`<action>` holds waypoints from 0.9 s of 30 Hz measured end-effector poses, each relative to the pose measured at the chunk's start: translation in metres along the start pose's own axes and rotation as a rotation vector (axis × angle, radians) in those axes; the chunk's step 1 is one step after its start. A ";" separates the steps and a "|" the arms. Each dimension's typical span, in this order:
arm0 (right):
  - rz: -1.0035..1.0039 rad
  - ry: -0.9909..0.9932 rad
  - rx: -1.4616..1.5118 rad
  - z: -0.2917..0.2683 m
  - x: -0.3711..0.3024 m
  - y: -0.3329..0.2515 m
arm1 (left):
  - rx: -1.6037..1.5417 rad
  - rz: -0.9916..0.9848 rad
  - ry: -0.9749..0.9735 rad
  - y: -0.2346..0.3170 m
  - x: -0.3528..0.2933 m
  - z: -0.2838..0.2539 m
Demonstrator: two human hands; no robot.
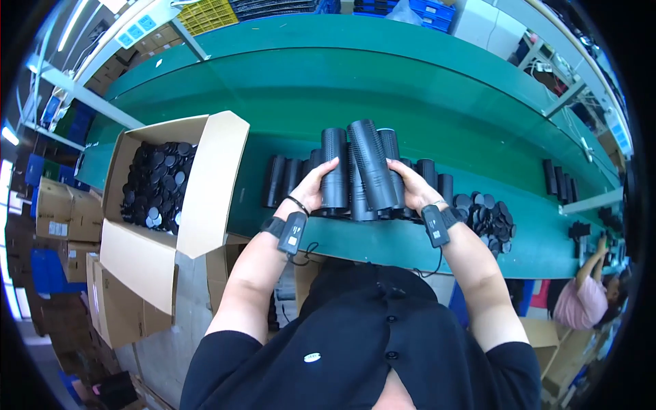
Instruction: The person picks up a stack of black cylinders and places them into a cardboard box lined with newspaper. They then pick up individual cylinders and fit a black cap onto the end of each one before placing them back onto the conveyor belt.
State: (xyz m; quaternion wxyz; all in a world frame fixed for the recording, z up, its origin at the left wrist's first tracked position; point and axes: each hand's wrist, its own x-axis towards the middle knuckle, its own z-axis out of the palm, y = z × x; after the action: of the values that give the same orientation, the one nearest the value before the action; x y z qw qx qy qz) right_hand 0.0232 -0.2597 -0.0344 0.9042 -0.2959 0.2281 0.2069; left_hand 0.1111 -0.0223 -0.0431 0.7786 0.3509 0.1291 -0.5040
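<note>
Between my two hands is a bundle of several black ribbed cylinders (370, 167), squeezed together from both sides above the near part of the table. My left hand (311, 187) presses against the left outer cylinder (333, 160), its thumb toward the top. On the other side, my right hand (414, 186) is closed against the bundle's right side. One cylinder at the front leans to the left at its top and overlaps the others. More black cylinders (275, 179) stand upright in a row behind, partly hidden by the bundle and my hands.
An open cardboard box (214, 184) on the left holds many black discs (158, 181). Loose black discs (486, 220) lie piled right of my right wrist on the green table (287, 89). Further right stand other cylinders (560, 181), and a person in pink (581, 301) works there.
</note>
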 end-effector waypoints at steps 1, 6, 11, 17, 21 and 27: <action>-0.018 0.058 -0.020 -0.001 0.005 -0.001 | -0.001 -0.011 -0.006 0.002 0.007 -0.003; -0.007 0.156 -0.129 -0.007 0.014 -0.017 | 0.126 -0.037 0.035 0.020 0.024 -0.002; -0.119 0.232 -0.273 -0.011 0.015 -0.015 | 0.200 -0.063 -0.013 0.023 0.031 0.008; -0.212 0.306 -0.416 -0.038 0.012 -0.009 | 0.517 0.107 0.153 0.028 0.030 0.001; -0.279 0.536 -0.536 -0.041 -0.009 -0.011 | 0.588 0.131 0.265 0.030 0.024 0.005; -0.394 0.794 -1.149 -0.066 -0.017 -0.015 | 1.103 0.538 0.303 0.018 0.047 -0.056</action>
State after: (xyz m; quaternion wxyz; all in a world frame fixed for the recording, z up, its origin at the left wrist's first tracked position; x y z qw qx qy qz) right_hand -0.0021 -0.3166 -0.0656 0.4755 -0.8127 0.3367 0.0044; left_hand 0.1571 -0.0125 -0.1013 0.5556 0.7884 -0.1336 -0.2276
